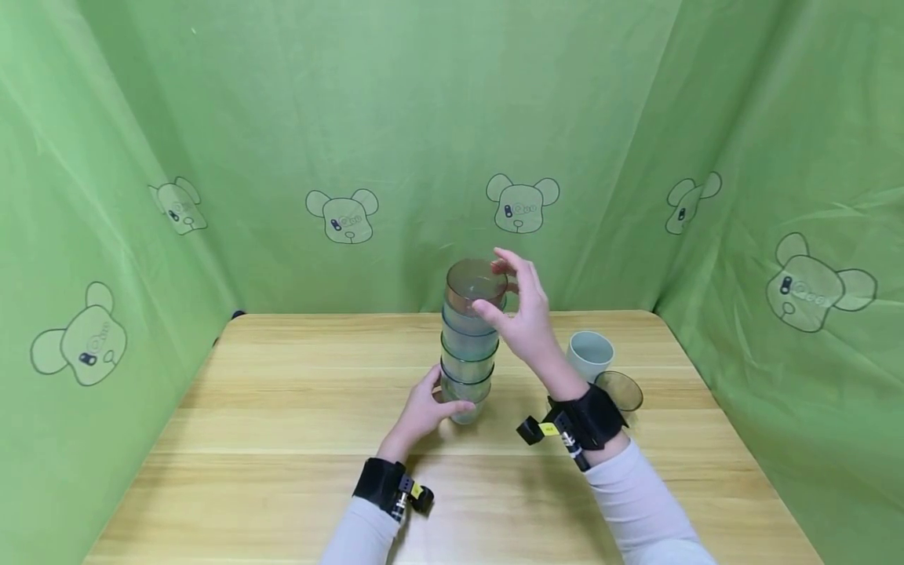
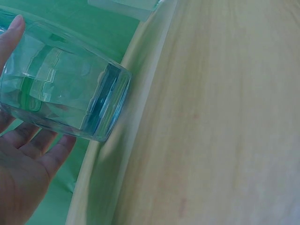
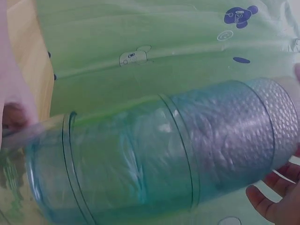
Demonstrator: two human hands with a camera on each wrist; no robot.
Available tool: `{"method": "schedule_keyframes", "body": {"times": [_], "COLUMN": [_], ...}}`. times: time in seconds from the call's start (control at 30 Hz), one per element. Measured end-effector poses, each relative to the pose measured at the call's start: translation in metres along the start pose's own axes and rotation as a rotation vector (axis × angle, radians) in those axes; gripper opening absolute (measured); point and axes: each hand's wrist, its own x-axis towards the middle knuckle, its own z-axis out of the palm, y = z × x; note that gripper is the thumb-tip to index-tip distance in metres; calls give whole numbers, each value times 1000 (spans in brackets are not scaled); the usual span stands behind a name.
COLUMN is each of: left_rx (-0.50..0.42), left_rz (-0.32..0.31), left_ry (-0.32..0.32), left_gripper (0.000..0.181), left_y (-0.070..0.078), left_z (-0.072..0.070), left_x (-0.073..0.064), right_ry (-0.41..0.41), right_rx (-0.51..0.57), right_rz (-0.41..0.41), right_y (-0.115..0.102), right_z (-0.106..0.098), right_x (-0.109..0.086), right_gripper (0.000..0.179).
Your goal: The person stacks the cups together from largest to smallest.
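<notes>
A tall stack of see-through cups [image 1: 469, 345] stands upright on the table, blue-green in the middle with a brownish cup [image 1: 466, 284] at its top. Low on the stack my left hand [image 1: 421, 410] holds the bottom cup [image 2: 61, 84], thumb in front and fingers round the far side. Up at the brownish cup, my right hand [image 1: 526, 314] is spread around its right side, with thumb and fingers wide apart by the rim. In the right wrist view, fingertips [image 3: 258, 197] show beside the end of a dimpled cup [image 3: 229, 131].
Right of the stack, partly behind my right forearm, a pale blue cup [image 1: 591, 351] and a brownish transparent cup [image 1: 625, 391] sit on the wooden table [image 1: 282, 392]. Green cloth [image 1: 424, 118] with bear-head prints surrounds the back and sides.
</notes>
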Motion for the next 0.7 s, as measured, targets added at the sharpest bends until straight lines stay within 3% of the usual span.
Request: {"method": "schedule_keyframes", "body": {"times": [0.17,0.27,0.47,0.7], "left_rx": [-8,-6,0,-5], "left_rz": [-11,-18,-30,-28], "left_ry": [-3,0,1,4], "left_gripper": [88,89,91,91], "left_y": [0,0,2,2], "left_z": [0,1,0,1], "left_x": [0,-1,-1,-2], "right_ry": [67,104,116,19], "right_rx": [9,-35,-157,-366], "right_rz": [-60,-33,112,337], "right_y": [15,27,57,94], "right_z": [-15,-27,-57,-86], "right_x": [-3,-7,-26,-48], "right_gripper": [82,73,58,72]}}
